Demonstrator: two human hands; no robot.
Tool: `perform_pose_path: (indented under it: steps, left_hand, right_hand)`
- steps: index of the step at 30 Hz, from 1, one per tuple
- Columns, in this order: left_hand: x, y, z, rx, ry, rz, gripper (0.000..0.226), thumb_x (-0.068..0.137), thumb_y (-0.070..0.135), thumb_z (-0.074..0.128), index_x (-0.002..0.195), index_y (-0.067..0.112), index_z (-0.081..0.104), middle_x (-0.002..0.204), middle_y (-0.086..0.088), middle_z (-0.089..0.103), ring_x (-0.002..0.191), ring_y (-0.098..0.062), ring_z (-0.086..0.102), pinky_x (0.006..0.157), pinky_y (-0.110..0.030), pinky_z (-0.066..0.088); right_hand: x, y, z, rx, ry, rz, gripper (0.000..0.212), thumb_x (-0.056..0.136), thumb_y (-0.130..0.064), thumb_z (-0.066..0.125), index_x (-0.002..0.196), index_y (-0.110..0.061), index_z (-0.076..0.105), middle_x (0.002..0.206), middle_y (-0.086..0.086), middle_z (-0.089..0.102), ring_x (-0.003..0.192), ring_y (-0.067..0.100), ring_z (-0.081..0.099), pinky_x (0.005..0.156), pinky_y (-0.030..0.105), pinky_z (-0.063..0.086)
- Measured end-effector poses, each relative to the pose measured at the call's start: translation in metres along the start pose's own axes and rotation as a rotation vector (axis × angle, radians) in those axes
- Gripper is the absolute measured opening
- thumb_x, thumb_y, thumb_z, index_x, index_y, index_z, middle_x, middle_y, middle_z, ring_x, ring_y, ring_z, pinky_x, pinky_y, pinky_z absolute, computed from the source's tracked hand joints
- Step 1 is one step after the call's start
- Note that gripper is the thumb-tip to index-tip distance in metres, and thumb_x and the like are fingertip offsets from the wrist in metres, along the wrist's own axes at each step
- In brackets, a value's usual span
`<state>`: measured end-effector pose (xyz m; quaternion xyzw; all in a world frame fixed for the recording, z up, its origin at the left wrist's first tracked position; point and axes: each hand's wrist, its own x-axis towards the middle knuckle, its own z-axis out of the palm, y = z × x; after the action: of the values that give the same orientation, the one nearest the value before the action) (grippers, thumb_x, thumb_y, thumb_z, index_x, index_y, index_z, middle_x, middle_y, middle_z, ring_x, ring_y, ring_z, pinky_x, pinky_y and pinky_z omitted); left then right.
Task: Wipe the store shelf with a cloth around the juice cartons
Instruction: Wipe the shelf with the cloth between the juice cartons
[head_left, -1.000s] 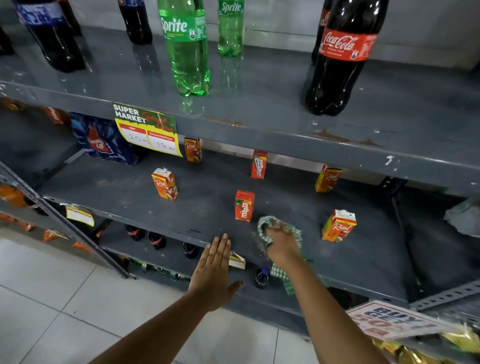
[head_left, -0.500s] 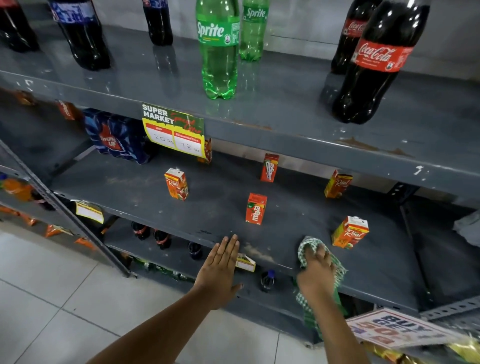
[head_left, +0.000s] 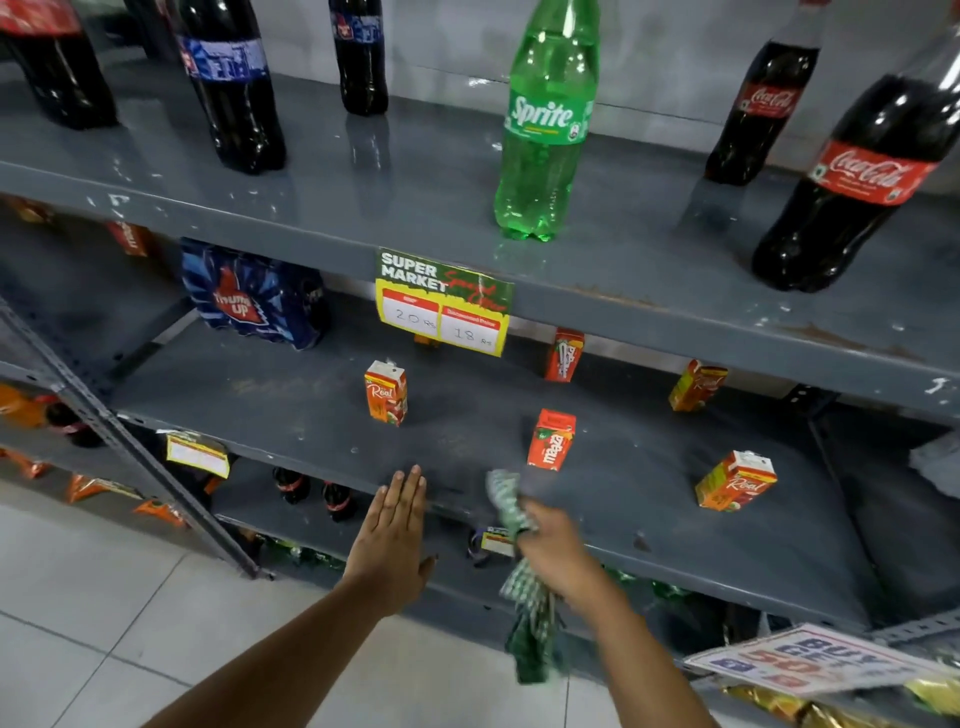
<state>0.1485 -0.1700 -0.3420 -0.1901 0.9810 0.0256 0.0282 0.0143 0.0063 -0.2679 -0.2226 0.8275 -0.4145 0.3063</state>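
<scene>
We wipe the front edge of the grey shelf (head_left: 291, 384) at lower centre of the frame with a green checked cloth (head_left: 511, 512).

The cloth lies just below the Maaza carton (head_left: 550, 439), its tail hanging past the shelf lip; Real cartons stand at centre (head_left: 385, 392) and lower right (head_left: 735, 480), well apart. The metal looks scuffed, over pale floor tiles (head_left: 104, 597) at lower left. Two rear cartons are partly hidden by the shelf above, and the cloth and our right hand (head_left: 553, 553) are blurred. That hand is closed around the cloth; our left hand (head_left: 392, 535) is flat, fingers together, fingertips at the shelf lip.
</scene>
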Motion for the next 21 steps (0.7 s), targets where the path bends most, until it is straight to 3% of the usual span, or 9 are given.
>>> perform_pose_path:
  steps: [2, 4, 7, 9, 12, 14, 17, 19, 21]
  left_hand:
    - [-0.002, -0.013, -0.002, -0.006, 0.010, -0.009, 0.104, 0.079, 0.052, 0.063, 0.149, -0.002, 0.008, 0.160, -0.021, 0.011, 0.146, -0.037, 0.013, 0.115, -0.041, -0.004]
    - [-0.004, -0.025, -0.004, -0.012, 0.014, -0.023, 0.104, 0.080, 0.052, 0.061, 0.149, -0.001, 0.005, 0.160, -0.020, 0.010, 0.146, -0.037, 0.013, 0.115, -0.041, -0.006]
    - [-0.005, -0.039, -0.003, -0.023, 0.029, -0.027, 0.103, 0.084, 0.052, 0.057, 0.149, 0.003, -0.005, 0.160, -0.018, 0.001, 0.147, -0.035, 0.006, 0.113, -0.039, -0.011]
    - [-0.004, -0.044, -0.001, -0.033, 0.035, -0.005, 0.100, 0.086, 0.051, 0.054, 0.149, 0.004, -0.008, 0.160, -0.017, -0.004, 0.147, -0.034, 0.001, 0.113, -0.039, -0.010]
    - [-0.003, -0.048, -0.002, -0.014, 0.022, 0.019, 0.098, 0.087, 0.051, 0.051, 0.149, 0.003, -0.006, 0.160, -0.017, -0.004, 0.147, -0.035, 0.001, 0.114, -0.041, -0.007]
    - [-0.001, -0.054, -0.002, -0.008, 0.012, 0.038, 0.094, 0.084, 0.052, 0.048, 0.150, -0.001, 0.008, 0.160, -0.020, 0.009, 0.146, -0.036, 0.014, 0.114, -0.042, -0.001]
    - [0.005, -0.068, -0.007, -0.014, 0.027, 0.033, 0.095, 0.080, 0.051, 0.051, 0.149, -0.003, 0.013, 0.159, -0.021, 0.016, 0.145, -0.037, 0.018, 0.114, -0.043, 0.001]
    - [0.009, -0.083, -0.010, -0.031, 0.036, -0.008, 0.102, 0.078, 0.048, 0.060, 0.149, -0.004, 0.010, 0.160, -0.019, 0.009, 0.147, -0.036, 0.013, 0.114, -0.041, -0.005]
    - [0.010, -0.095, -0.010, -0.033, 0.010, -0.032, 0.106, 0.079, 0.050, 0.060, 0.149, -0.003, 0.001, 0.160, -0.016, -0.005, 0.148, -0.034, 0.002, 0.113, -0.039, -0.015]
  right_hand:
    - [-0.002, 0.011, -0.022, 0.043, 0.278, 0.065, 0.062, 0.077, 0.014, 0.045, 0.123, -0.024, 0.060, 0.105, 0.006, 0.068, 0.079, 0.021, 0.061, 0.061, 0.024, 0.049]
    - [-0.001, 0.030, -0.038, -0.296, 0.474, 0.191, 0.059, 0.075, 0.006, 0.051, 0.131, -0.012, 0.052, 0.128, 0.020, 0.058, 0.104, 0.033, 0.060, 0.085, 0.037, 0.050]
    - [0.002, 0.029, -0.011, -0.674, 0.375, 0.345, 0.072, 0.079, -0.004, 0.053, 0.145, -0.006, 0.026, 0.153, 0.028, 0.018, 0.140, 0.043, 0.021, 0.115, 0.046, 0.024]
    - [0.009, 0.011, 0.026, -0.680, 0.292, 0.230, 0.074, 0.082, 0.001, 0.048, 0.149, -0.008, 0.018, 0.156, 0.027, 0.007, 0.144, 0.042, 0.008, 0.120, 0.047, 0.012]
    - [0.022, -0.019, 0.076, -0.725, 0.190, 0.053, 0.076, 0.080, 0.008, 0.046, 0.149, -0.012, 0.021, 0.158, 0.023, 0.002, 0.145, 0.040, 0.003, 0.120, 0.049, 0.009]
    - [0.027, -0.039, 0.094, -0.676, 0.091, -0.030, 0.073, 0.078, 0.011, 0.044, 0.145, -0.014, 0.030, 0.159, 0.018, 0.008, 0.145, 0.038, 0.008, 0.120, 0.045, 0.014]
    - [0.032, -0.056, 0.087, -0.316, -0.008, -0.030, 0.062, 0.077, 0.009, 0.044, 0.132, -0.019, 0.052, 0.139, 0.017, 0.050, 0.123, 0.032, 0.051, 0.095, 0.030, 0.044]
    - [0.041, -0.053, 0.068, -0.224, 0.226, 0.082, 0.060, 0.077, 0.006, 0.046, 0.130, -0.021, 0.055, 0.123, 0.017, 0.063, 0.106, 0.033, 0.062, 0.083, 0.030, 0.048]
    - [0.045, -0.041, 0.056, -0.416, 0.436, 0.213, 0.060, 0.077, 0.003, 0.049, 0.134, -0.016, 0.048, 0.133, 0.018, 0.054, 0.116, 0.036, 0.055, 0.095, 0.037, 0.047]
